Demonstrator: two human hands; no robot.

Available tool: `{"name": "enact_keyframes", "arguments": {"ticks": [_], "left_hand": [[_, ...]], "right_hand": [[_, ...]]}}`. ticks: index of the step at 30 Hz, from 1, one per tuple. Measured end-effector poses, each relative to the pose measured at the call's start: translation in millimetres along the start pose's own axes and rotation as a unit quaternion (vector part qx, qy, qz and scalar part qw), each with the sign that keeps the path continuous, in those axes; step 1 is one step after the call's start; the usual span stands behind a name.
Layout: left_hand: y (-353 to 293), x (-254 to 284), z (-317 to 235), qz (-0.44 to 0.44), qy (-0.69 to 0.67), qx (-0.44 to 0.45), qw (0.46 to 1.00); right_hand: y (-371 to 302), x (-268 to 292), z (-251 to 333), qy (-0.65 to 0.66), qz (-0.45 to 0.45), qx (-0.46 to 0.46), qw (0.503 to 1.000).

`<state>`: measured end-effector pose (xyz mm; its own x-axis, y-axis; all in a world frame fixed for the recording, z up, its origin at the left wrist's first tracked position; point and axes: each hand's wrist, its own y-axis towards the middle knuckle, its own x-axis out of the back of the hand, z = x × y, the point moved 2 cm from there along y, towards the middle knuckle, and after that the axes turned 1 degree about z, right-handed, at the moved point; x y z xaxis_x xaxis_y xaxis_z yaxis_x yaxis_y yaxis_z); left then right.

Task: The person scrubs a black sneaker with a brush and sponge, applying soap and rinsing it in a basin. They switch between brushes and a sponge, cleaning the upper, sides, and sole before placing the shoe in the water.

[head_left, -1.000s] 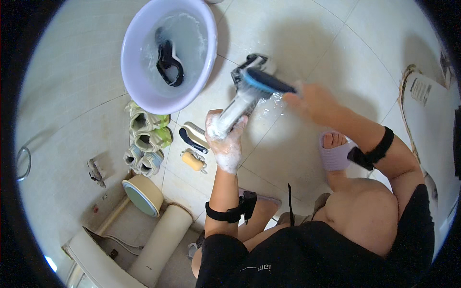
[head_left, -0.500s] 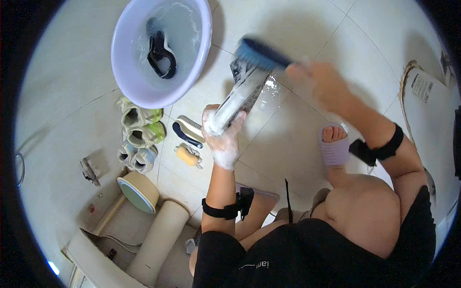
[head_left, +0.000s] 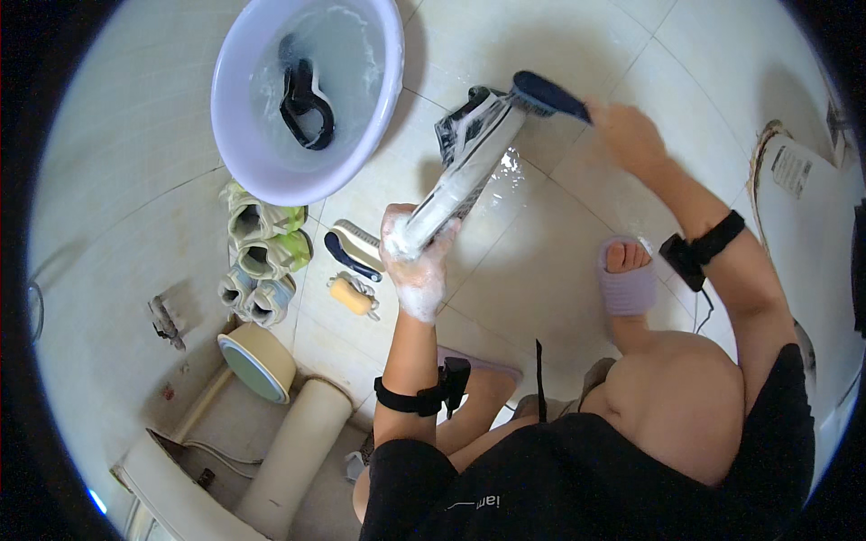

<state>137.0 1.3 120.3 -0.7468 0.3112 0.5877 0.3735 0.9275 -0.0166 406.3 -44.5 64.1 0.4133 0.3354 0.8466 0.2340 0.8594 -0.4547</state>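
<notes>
My left hand (head_left: pixel 417 270), covered in suds, grips one end of a foamy black-and-white shoe (head_left: pixel 471 169), its long side turned up. At the shoe's far end is a scrub brush (head_left: pixel 539 93) with a dark blue back and blue bristles. My right hand (head_left: pixel 630 140), slightly blurred, is closed on the handle of that brush. Below left of the shoe, on the tiles, lie a second brush (head_left: pixel 350 257) with a dark blue and white handle and a yellow soap bar (head_left: pixel 348 296) on a stringy net.
A lilac basin (head_left: pixel 307 195) of cloudy water holds a black-and-white shoe-like item (head_left: pixel 307 108). Several light sneakers (head_left: pixel 262 257) stand along the left wall. A cream bowl (head_left: pixel 281 352) and a thick white pipe (head_left: pixel 302 451) are at lower left. My slippered foot (head_left: pixel 627 279) rests at right.
My right hand has moved the brush right and slightly down, to the shoe's far end. More of the shoe's dark upper shows; my left hand keeps its grip in nearly the same place.
</notes>
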Motion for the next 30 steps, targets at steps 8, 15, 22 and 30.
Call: {"name": "enact_keyframes", "arguments": {"ticks": [8, 15, 22, 30], "left_hand": [[-0.3, -4.0, 8.1, -0.005, 0.012, -0.036, 0.999], [-1.4, -6.4, 16.2, -0.018, -0.123, 0.099, 0.987], [-2.9, -5.8, 22.6, 0.008, -0.09, 0.107, 0.99], [-7.3, -5.7, 33.8, 0.019, -0.057, 0.086, 0.994]], "right_hand": [[-10.3, -12.9, 16.4, 0.054, -0.022, 0.045, 0.997], [-11.0, 7.6, 32.7, 0.091, 0.045, 0.078, 0.992], [-2.2, 3.3, 20.3, 0.028, -0.029, 0.058, 0.998], [5.6, -1.9, 6.2, -0.015, -0.061, 0.033, 0.997]]}}
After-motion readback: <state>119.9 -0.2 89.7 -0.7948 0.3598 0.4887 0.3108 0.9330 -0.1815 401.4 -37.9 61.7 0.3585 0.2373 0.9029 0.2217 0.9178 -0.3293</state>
